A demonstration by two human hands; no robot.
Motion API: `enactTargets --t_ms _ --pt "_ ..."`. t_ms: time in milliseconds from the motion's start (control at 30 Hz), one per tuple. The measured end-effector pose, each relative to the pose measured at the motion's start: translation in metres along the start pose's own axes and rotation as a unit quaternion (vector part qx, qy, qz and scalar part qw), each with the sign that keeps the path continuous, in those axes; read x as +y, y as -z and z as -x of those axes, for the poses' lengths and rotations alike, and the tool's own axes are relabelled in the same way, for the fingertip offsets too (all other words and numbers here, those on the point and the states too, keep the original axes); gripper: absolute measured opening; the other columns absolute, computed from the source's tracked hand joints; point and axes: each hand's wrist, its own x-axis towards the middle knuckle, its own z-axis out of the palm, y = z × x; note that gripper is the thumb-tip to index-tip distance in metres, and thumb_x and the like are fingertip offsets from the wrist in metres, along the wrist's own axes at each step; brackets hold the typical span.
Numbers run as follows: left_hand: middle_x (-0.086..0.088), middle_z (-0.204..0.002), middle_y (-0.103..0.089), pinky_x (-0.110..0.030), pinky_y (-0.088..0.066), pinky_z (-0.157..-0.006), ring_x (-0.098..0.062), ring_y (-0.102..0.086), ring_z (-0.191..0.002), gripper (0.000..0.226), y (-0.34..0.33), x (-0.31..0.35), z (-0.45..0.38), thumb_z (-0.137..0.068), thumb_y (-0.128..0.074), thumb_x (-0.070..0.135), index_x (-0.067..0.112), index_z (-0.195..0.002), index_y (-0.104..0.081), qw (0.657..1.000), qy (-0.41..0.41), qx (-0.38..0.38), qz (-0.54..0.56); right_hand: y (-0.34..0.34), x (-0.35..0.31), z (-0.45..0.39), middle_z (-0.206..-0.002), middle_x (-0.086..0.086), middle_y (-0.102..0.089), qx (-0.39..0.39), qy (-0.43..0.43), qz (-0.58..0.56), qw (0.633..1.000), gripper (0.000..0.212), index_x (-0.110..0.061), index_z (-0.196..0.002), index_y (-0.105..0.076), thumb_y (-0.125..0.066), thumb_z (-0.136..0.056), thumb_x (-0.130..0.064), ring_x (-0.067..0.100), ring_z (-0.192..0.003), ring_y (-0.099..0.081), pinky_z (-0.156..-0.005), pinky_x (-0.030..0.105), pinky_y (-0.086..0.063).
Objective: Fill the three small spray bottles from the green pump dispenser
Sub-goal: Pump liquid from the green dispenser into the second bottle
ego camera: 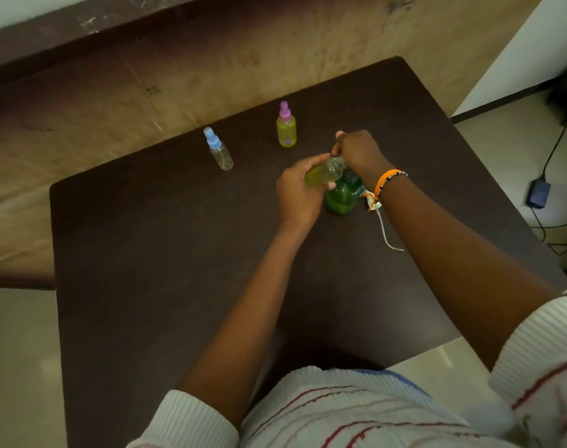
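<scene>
My left hand (299, 195) is wrapped around the small clear plastic spray bottle (325, 171), which is uncapped, partly full of yellow-green liquid and tilted on its side with its neck pointing toward the green translucent pump dispenser (341, 197) standing on the dark brown table (146, 253). My right hand (359, 153) is closed over the dispenser's dark pump head, fingers curled down around it — whether they pinch the nozzle or just press on it I cannot tell, since the hand hides it. The risk, as I judge it, is the tilt: if the neck drops any lower, what is already inside runs out, and if the nozzle sits off the narrow opening, a pump squirts down my fingers onto the table. Pressing hard could also tip the dispenser. The white sprayer cap with its dip tube (384, 227) lies just beside my right wrist — a careless sweep would knock it away. The blue-capped clear bottle (220, 150) looks empty; the purple-capped yellow-green bottle (286, 127) looks filled.
</scene>
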Motion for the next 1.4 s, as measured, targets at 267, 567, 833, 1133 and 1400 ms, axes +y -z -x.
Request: enactTargets --t_ms 267,567,833,1133,1400 --pt "-0.011 -0.111 -0.068 -0.033 -0.051 -0.093 -0.018 -0.064 -0.101 0.052 -0.0026 -0.0036 0.0005 -0.062 -0.072 -0.01 0.005 -0.112 -0.066 1.0 0.024 0.007 0.002 -0.0029 0.0004 0.0011 -0.091 0.012 -0.056 0.027 0.007 0.005 1.0 0.037 -0.017 -0.063 -0.051 -0.041 -0.098 -0.027 0.028 -0.096 -0.057 -0.088 0.035 -0.043" --pt "-0.01 -0.11 -0.069 -0.029 -0.051 -0.092 -0.016 -0.064 -0.101 0.052 -0.0016 -0.0046 0.0004 -0.062 -0.073 -0.008 0.006 -0.111 -0.067 1.0 0.014 0.004 -0.01 -0.0048 0.0019 0.0009 -0.066 0.002 -0.052 0.031 0.009 -0.018 0.999 0.044 -0.019 -0.056 -0.051 -0.041 -0.098 -0.027 0.024 -0.085 -0.054 -0.091 0.039 -0.044" --pt "-0.009 -0.11 -0.069 -0.033 -0.051 -0.093 -0.018 -0.065 -0.101 0.052 -0.0011 -0.0041 -0.0002 -0.063 -0.073 -0.008 0.008 -0.112 -0.067 1.0 0.016 0.002 -0.002 -0.0029 0.0023 0.0013 -0.065 -0.003 -0.051 0.02 0.028 -0.043 0.998 0.044 -0.02 -0.057 -0.052 -0.039 -0.099 -0.024 0.023 -0.083 -0.05 -0.078 0.033 -0.037" --pt "-0.007 -0.111 -0.069 -0.033 -0.051 -0.094 -0.017 -0.064 -0.103 0.051 -0.0022 -0.0035 -0.0003 -0.064 -0.073 -0.006 0.01 -0.112 -0.067 1.0 0.016 0.004 -0.008 -0.0036 0.0012 -0.0032 -0.064 -0.001 -0.049 0.023 0.025 -0.04 0.999 0.04 -0.021 -0.058 -0.05 -0.038 -0.097 -0.02 0.023 -0.069 -0.049 -0.078 0.038 -0.04" --pt "-0.004 -0.108 -0.068 -0.015 -0.048 -0.085 -0.007 -0.062 -0.096 0.05 0.0008 -0.0015 0.0007 -0.064 -0.073 -0.008 0.007 -0.111 -0.067 1.0 -0.003 0.001 -0.006 -0.0041 0.0046 0.0003 -0.064 -0.001 -0.05 0.014 0.012 -0.029 0.999 0.047 -0.02 -0.056 -0.052 -0.037 -0.099 -0.035 0.021 -0.073 -0.049 -0.079 0.036 -0.038"
